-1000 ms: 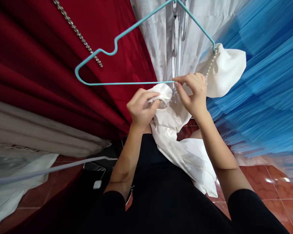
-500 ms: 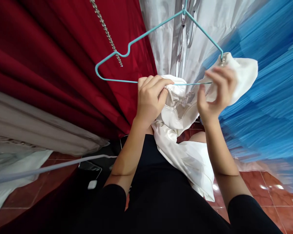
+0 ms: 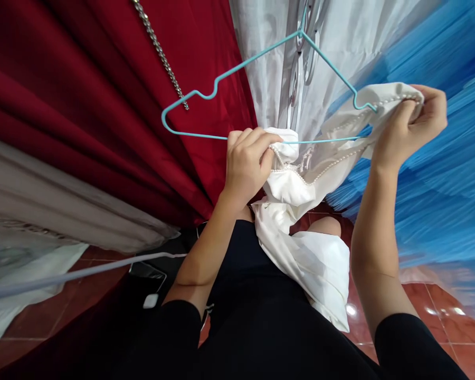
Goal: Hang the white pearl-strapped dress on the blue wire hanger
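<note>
A light-blue wire hanger (image 3: 257, 60) hangs in front of me, its left shoulder bare. My left hand (image 3: 249, 163) is closed round its bottom bar together with part of a white garment (image 3: 320, 264) trimmed with small pearls. My right hand (image 3: 411, 124), out at the right, pinches the pearl-edged cloth beyond the hanger's right end. That end of the hanger lies against the cloth between the pearl edges. The rest of the garment trails down onto my lap.
Red drapery (image 3: 103, 105) with a beaded chain (image 3: 162, 55) is at the left, white cloth behind the hanger. Blue tulle (image 3: 451, 200) is close on the right. A pale strap (image 3: 83, 272) crosses the lower left, near a dark phone (image 3: 147, 270) and a small white case (image 3: 150, 301).
My right hand has moved right and closed on the cloth, stretching the garment outward past the hanger's right end. More pearl edging shows. My left hand keeps its grip.
</note>
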`<control>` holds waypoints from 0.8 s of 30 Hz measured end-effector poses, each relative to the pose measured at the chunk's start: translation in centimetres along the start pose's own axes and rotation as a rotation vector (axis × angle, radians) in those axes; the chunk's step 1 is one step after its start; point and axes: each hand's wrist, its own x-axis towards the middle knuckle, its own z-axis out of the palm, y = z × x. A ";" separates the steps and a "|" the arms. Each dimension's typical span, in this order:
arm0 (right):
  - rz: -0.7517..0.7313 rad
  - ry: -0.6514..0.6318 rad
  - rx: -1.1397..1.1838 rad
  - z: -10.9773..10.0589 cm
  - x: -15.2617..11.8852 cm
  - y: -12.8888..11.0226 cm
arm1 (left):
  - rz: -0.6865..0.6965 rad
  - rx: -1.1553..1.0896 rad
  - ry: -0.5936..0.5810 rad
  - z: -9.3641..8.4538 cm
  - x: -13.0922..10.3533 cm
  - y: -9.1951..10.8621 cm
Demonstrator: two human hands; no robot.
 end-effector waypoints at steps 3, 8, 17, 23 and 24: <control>0.135 0.173 0.014 -0.3 0.4 2.6 | -0.012 -0.033 -0.023 0.1 0.1 0.1; -0.046 0.306 0.121 -2.9 -3.1 4.1 | -0.021 -0.095 -0.030 1.2 0.4 0.4; -0.404 -0.208 0.022 -3.5 -7.3 -5.8 | -0.022 -0.094 -0.025 2.1 0.5 0.6; -0.403 -0.735 -0.109 -0.5 -8.6 -7.2 | 0.048 -0.092 -0.006 1.4 0.2 -0.2; -0.394 -0.723 -0.112 -0.3 -8.9 -7.1 | 0.074 -0.098 0.007 1.3 0.1 -0.3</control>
